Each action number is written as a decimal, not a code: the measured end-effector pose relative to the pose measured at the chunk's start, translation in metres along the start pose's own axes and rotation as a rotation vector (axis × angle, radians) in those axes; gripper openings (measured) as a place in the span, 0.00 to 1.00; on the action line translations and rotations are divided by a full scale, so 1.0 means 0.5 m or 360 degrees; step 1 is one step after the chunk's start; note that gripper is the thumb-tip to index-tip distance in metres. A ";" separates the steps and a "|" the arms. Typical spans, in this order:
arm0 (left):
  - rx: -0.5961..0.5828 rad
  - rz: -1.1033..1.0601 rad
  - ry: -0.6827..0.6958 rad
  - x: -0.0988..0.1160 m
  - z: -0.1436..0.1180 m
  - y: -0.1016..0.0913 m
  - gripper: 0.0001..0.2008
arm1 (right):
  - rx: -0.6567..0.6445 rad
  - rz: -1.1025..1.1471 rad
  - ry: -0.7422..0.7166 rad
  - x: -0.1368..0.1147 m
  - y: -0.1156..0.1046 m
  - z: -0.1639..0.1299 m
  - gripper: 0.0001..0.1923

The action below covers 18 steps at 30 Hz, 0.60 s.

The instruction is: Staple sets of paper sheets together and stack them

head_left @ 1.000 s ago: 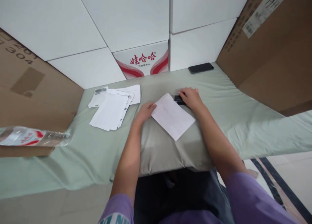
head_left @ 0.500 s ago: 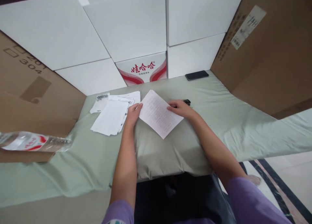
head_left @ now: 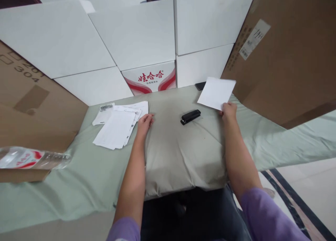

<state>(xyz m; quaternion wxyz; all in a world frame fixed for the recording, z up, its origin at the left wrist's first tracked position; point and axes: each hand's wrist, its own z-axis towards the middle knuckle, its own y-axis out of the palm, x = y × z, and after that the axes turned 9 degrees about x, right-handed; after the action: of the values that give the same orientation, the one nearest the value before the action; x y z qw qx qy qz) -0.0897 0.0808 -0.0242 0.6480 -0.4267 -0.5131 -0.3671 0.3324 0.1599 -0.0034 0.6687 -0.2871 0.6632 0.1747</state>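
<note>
My right hand holds a white sheet of paper by its near edge, out at the right over the green cloth. Behind the sheet a dark phone shows only partly. A black stapler lies on the grey cushion between my hands. My left hand rests on the cushion's left edge, fingers loosely apart, next to a loose pile of white papers.
White boxes and a red-printed carton wall the back. Brown cardboard boxes stand at the left and right. A plastic water bottle lies at the left. Tiled floor shows at lower right.
My right hand has lifted the sheet off the cushion and carried it to the right, uncovering the stapler. The left hand let go of the sheet and stays by the paper pile.
</note>
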 end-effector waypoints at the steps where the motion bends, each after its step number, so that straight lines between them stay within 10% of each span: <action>1: -0.0007 0.0008 0.0014 -0.001 0.000 0.001 0.19 | -0.0003 0.0005 0.0026 0.006 0.003 -0.001 0.05; 18: -0.0082 0.0175 0.0051 -0.008 0.003 0.002 0.18 | -0.0255 0.0020 0.0188 0.013 0.060 -0.060 0.20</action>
<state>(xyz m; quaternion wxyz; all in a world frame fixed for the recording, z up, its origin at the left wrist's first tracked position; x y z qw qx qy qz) -0.0899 0.0829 -0.0279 0.6641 -0.4650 -0.4688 -0.3507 0.2906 0.1637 -0.0130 0.6023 -0.3453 0.6871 0.2140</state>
